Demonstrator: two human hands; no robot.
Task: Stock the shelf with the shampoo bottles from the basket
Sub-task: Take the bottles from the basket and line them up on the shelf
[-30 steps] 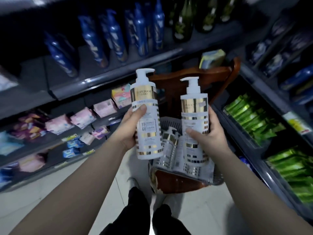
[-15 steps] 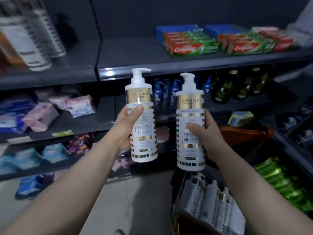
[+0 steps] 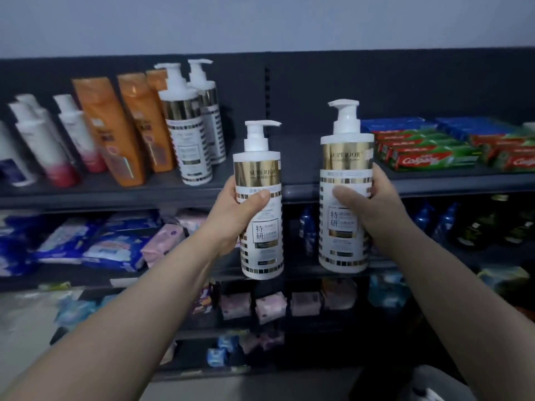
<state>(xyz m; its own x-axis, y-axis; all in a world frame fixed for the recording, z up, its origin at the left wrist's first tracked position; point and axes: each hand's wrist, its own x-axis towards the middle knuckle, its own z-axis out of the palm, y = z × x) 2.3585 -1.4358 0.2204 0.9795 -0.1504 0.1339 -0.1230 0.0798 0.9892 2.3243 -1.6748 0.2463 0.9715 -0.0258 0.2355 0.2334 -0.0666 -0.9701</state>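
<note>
Fingers of the left hand wrap one shampoo bottle; the right hand grips a second bottle. Both are upright, pumps up, before the top shelf, probably bound for its bare gap at twelve o'clock, between stocked bottles at ten and toothpaste boxes at two.

The left shampoo bottle and the right shampoo bottle are smooth white plastic with a soft sheen, each with a shiny gold foil band below the shoulder. The shelf looks like dark painted metal, matt, with a faint shine along its front edge. The orange bottles toward its left end are glossy plastic; the toothpaste boxes at its right end are glossy printed card.
</note>
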